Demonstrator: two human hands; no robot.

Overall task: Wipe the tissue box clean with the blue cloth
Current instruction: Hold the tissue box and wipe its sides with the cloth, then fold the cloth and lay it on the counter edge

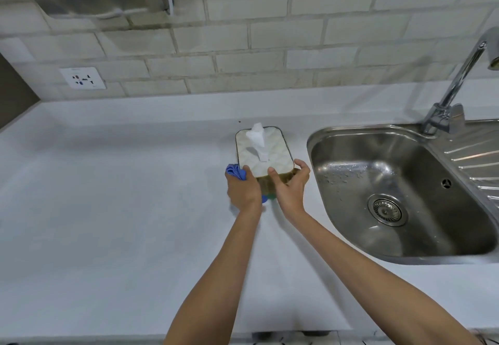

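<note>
The tissue box (pixel 275 153) stands on the white counter, with a pale patterned top, gold-brown sides and a white tissue (pixel 258 139) sticking up from its slot. My left hand (pixel 243 189) is shut on the bunched blue cloth (pixel 236 172), pressed against the box's near left corner. A bit of blue and green shows below that hand at the box's base. My right hand (pixel 290 185) grips the box's near right end, thumb on the top and fingers around the side.
A steel sink (pixel 399 196) with a drain lies right of the box, with a ridged drainboard (pixel 475 161) and a chrome tap (pixel 453 93) behind. A wall socket (pixel 82 78) sits on the tiled backsplash at left. White counter (pixel 108 196) spreads left and toward me.
</note>
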